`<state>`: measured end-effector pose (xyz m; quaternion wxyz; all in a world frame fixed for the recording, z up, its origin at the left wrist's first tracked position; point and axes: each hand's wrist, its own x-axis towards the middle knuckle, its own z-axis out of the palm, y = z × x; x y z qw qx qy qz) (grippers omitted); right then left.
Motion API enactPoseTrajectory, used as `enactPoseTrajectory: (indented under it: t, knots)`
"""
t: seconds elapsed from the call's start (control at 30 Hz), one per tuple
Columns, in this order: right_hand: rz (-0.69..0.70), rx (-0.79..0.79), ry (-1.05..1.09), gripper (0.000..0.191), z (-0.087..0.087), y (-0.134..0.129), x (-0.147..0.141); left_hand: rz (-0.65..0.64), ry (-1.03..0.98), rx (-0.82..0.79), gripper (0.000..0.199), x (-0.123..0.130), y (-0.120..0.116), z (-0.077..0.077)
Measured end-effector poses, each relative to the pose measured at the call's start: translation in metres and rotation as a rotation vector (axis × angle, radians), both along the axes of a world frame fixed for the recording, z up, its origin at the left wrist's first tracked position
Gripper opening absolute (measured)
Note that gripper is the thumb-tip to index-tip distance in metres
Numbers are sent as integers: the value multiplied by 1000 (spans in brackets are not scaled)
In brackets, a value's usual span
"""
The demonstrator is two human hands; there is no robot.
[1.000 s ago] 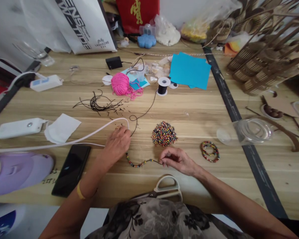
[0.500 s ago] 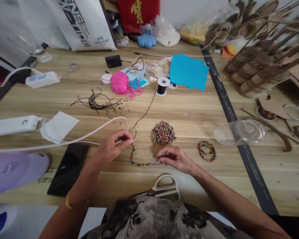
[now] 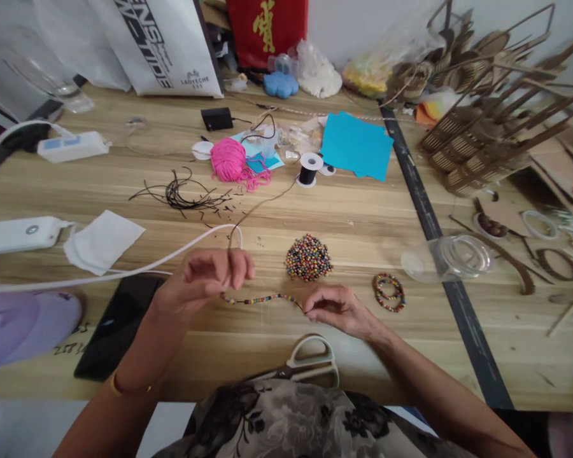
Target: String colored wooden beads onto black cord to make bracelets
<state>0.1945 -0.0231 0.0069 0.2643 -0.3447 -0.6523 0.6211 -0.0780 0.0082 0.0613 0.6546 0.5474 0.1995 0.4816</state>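
A beaded string [image 3: 262,299] of small multicoloured beads on thin black cord stretches between my hands, slightly wavy and just over the table. My left hand [image 3: 205,277] is closed at its left end, thumb against the fingers. My right hand [image 3: 339,308] pinches the bare cord at the right end. From the left hand the cord runs back to a white-flanged spool of black cord [image 3: 308,170]. A heap of loose beads [image 3: 308,257] lies just beyond the right hand. Two beaded bracelets [image 3: 389,292] rest to its right.
Scissors [image 3: 310,362] with pale handles lie at the near edge. A black phone [image 3: 117,324] and a white cable [image 3: 172,254] are at left. Cut black cords [image 3: 181,194], pink yarn [image 3: 228,159] and blue sheets [image 3: 356,146] lie farther back. Clear tape rolls [image 3: 465,256] sit at right.
My left hand has moved left and slightly nearer, drawing the beaded string from a curve into a nearly straight line. My right hand still pinches its cord end. The view has shifted slightly.
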Motion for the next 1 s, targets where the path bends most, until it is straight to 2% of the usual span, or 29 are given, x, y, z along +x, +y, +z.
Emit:
enactPoseTrajectory:
  t: [0.1, 0.27, 0.33, 0.43, 0.57, 0.77, 1.0]
  knots:
    - [-2, 45, -27, 19, 4, 2, 3, -81, 93, -2, 22, 4, 1, 2]
    - [5, 139, -8, 18, 3, 6, 1, -209, 132, -21, 26, 12, 1, 0]
    - [0, 122, -7, 18, 3, 6, 0, -199, 213, -79, 25, 15, 1, -1]
    - [-16, 75, -25, 19, 1, 5, 1, -117, 297, -168, 24, 18, 3, -4]
    - [-54, -54, -6, 18, -2, 3, 2, -50, 410, -229, 21, 21, 4, -9]
    - [-160, -185, 144, 23, -4, 2, -10, -36, 567, -239, 21, 37, 3, -19]
    - [-255, -257, 213, 27, -3, 1, -19, -26, 565, -212, 20, 52, -4, -23]
